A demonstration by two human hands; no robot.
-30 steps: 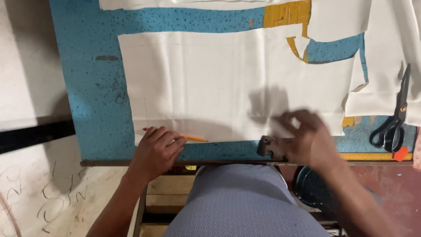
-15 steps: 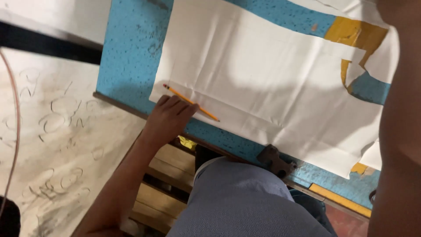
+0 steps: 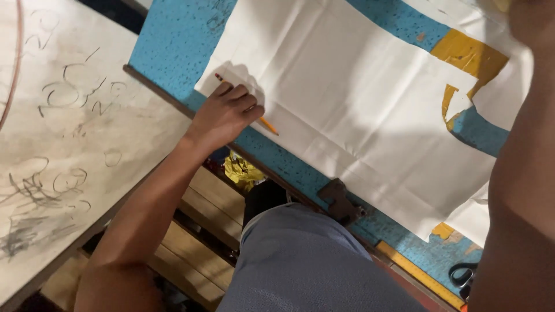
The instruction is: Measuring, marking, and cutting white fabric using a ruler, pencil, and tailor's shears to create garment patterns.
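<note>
My left hand (image 3: pixel 225 112) lies at the near left corner of a white cloth (image 3: pixel 358 104) spread over a blue speckled table (image 3: pixel 167 40). Its fingers are curled over a yellow pencil (image 3: pixel 267 125), whose two ends stick out on either side of the hand. My right forearm (image 3: pixel 520 190) rises close to the camera along the right edge. It runs out of the frame at the top, so that hand is hidden. More white cloth pieces lie at the far right over yellow patches (image 3: pixel 468 55).
A dark metal piece (image 3: pixel 341 202) sits at the table's near edge. A yellow ruler (image 3: pixel 416 271) and black scissors (image 3: pixel 462 277) lie at the lower right. A pale scribbled board (image 3: pixel 58 144) is at the left. Wooden shelves (image 3: pixel 202 214) and a crumpled yellow rag (image 3: pixel 243 170) are under the table.
The view has swung left and tilted. My left hand stays on the pencil at the cloth's edge. My right arm has lifted from the table edge and now rises past the camera.
</note>
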